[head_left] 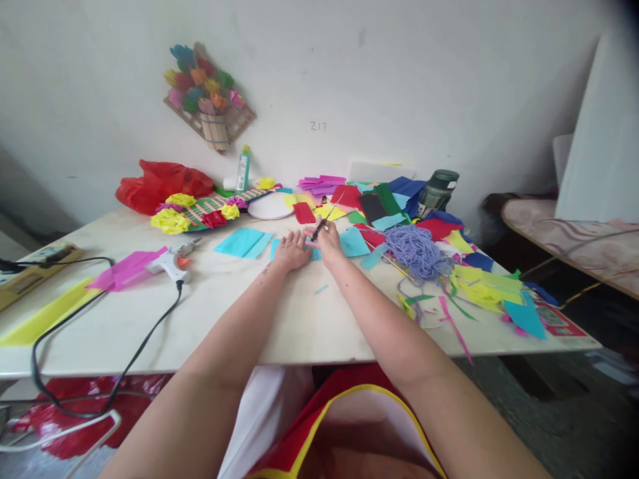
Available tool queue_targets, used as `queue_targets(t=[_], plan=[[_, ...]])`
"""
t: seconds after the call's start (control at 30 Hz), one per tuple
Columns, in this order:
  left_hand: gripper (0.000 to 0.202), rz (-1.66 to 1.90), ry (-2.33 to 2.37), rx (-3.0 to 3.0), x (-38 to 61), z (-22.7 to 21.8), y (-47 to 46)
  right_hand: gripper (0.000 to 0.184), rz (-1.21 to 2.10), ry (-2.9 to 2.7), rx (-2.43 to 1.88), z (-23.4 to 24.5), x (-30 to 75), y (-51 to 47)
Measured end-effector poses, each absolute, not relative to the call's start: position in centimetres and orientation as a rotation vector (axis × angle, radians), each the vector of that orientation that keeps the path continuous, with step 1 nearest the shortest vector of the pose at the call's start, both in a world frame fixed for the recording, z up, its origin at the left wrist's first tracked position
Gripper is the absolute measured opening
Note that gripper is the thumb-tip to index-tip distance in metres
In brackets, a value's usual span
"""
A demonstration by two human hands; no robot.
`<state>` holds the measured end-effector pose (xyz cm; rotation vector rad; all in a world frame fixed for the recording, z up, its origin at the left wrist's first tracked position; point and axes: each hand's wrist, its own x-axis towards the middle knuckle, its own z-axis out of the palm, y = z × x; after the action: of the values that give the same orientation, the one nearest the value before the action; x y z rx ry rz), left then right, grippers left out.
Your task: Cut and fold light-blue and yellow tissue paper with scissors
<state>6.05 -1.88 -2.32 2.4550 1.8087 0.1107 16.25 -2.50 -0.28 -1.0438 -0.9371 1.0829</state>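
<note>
My left hand [292, 251] lies flat on a strip of light blue paper [274, 250], its fingers stretched out. Beside it, my right hand [329, 241] is closed around a pair of scissors [320, 228] with dark handles, whose blades point up and away. Part of the blue paper is hidden under both hands. To the left lie more light blue sheets [240, 242], and another blue piece [353, 242] is just right of my right hand. A small blue scrap [322, 289] sits on the table nearer to me.
A glue gun [172, 265] with a black cord lies left, by pink paper [130, 269] and a power strip [37, 273]. At the back are a flower-decorated piece [200, 211] and a bottle [243, 169]. Purple yarn [418, 250], coloured paper and a dark jar [438, 193] crowd the right.
</note>
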Motion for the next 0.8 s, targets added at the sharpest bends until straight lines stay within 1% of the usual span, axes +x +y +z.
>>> queue_targets(t=[0.1, 0.27, 0.4, 0.63, 0.73, 0.8], plan=[[0.072, 0.151, 1.808, 2.416, 6.1, -2.2, -1.9, 0.037, 1.158, -0.858, -0.969, -0.5, 15.7, -2.5], [0.076, 0.256, 1.804, 2.359, 6.2, -2.4, -1.8, 0.035, 1.13, -0.819, -0.975, -1.3, 15.6, -2.4], [0.078, 0.308, 1.796, 2.314, 6.1, -2.3, -1.7, 0.036, 1.147, -0.876, -0.996, -1.7, 15.4, -2.2], [0.086, 0.34, 1.704, 2.258, 5.9, -1.7, -1.6, 0.034, 1.117, -0.959, -1.067, -2.0, 15.2, -2.3], [0.087, 0.456, 1.665, 2.166, 5.8, -1.6, -1.4, 0.033, 1.116, -0.945, -1.054, -1.9, 15.2, -2.5], [0.084, 0.636, 1.625, 2.088, 5.3, -1.6, -1.2, 0.034, 1.112, -0.936, -1.05, -1.9, 15.1, -2.6]])
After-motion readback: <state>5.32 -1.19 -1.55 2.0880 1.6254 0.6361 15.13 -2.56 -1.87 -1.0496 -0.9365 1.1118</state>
